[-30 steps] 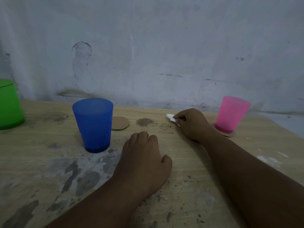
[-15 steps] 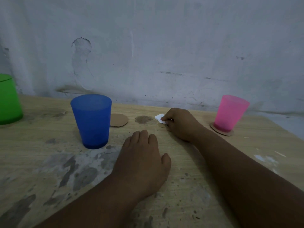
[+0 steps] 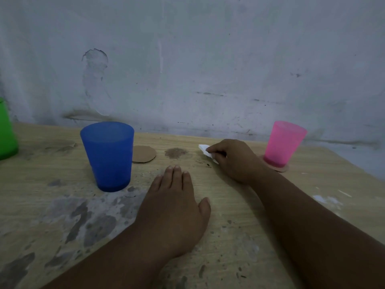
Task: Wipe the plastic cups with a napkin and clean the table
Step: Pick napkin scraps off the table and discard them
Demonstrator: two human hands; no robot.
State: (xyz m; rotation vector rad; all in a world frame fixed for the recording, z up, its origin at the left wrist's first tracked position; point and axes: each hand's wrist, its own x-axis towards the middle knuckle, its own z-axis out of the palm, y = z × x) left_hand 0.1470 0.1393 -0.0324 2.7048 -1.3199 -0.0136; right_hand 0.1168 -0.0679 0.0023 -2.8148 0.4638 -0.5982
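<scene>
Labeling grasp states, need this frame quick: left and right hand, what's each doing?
Left hand: open, flat on the table, holding nothing.
Right hand: closed on the white napkin, pressed to the table.

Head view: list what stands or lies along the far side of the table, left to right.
green cup → blue cup → bare cardboard coaster → brown stain → napkin in the right hand → pink cup on its coaster

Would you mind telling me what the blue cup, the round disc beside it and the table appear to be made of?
Blue cup: probably plastic, matte and slightly translucent, with a darker band at the base.
Round disc: looks like brown cardboard, dull, unevenly cut edge.
Table: wood-grain surface, possibly laminate; the pale layer has worn off in grey patches near the front left.
</scene>
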